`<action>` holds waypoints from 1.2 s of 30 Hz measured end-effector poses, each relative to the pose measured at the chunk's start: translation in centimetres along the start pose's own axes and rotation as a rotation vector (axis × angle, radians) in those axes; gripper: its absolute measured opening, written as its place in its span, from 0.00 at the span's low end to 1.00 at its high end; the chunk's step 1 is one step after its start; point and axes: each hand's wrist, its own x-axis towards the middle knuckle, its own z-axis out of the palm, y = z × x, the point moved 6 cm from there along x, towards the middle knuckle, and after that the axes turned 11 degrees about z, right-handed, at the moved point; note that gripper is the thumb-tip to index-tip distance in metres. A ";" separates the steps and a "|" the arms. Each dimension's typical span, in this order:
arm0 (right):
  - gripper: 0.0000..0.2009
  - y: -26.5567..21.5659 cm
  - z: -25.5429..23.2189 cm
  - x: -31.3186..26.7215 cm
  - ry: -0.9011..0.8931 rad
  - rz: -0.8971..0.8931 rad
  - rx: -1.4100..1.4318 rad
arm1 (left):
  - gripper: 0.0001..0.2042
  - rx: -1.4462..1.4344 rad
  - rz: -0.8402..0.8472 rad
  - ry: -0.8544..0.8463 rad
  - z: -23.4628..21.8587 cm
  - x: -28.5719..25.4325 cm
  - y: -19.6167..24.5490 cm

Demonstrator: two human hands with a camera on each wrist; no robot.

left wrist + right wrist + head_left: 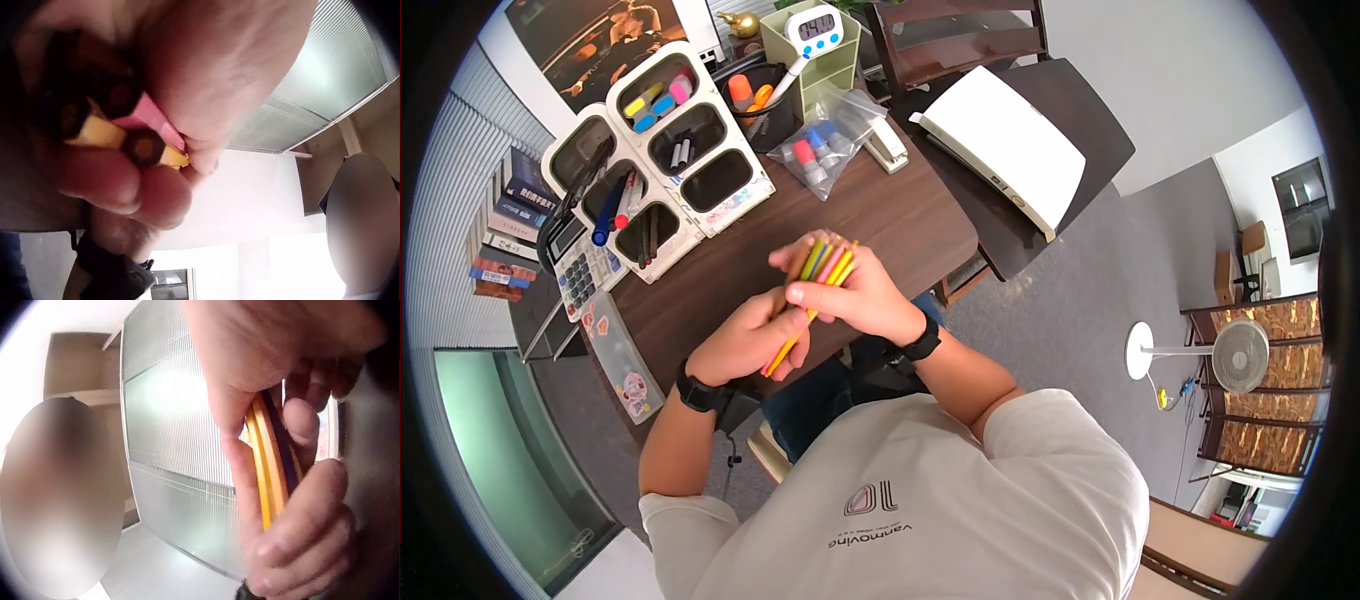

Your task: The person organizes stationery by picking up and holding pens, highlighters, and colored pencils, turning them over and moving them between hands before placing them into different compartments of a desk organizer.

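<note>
A bundle of coloured pencils (830, 264), with yellow, green and pink ones among them, lies slanted between both hands above the table's front edge. My left hand (750, 340) grips its lower part; in the left wrist view, fingers curl beside the dark ends of a pink pencil (150, 119) and yellow ones (100, 132). Higher up, my right hand (865, 295) holds the bundle, thumb across it. The right wrist view has yellow and orange pencils (267, 465) running from my right hand (269, 344) down to my left hand (306, 544). Some fingers are blurred or hidden.
A white organizer (700, 225) with pens and markers stands at the table's back left, near a calculator (580, 283) and clear case (622, 360). Behind the hands are a bag of bottles (825, 145), a black pen cup (772, 125) and a stapler (887, 147). A chair (1100, 110) stands right.
</note>
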 end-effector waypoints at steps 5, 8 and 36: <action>0.09 -1.3 3.4 -1.2 -0.249 -0.224 -0.046 | 0.21 0.322 0.157 -0.118 0.2 -0.2 0.1; 0.06 -4.6 3.8 -2.6 -0.148 -0.403 -0.161 | 0.38 0.574 0.649 0.126 -1.0 -0.3 1.2; 0.18 0.3 2.9 -3.6 0.264 -0.368 -0.789 | 0.15 -0.799 0.501 0.518 -3.1 0.7 -2.4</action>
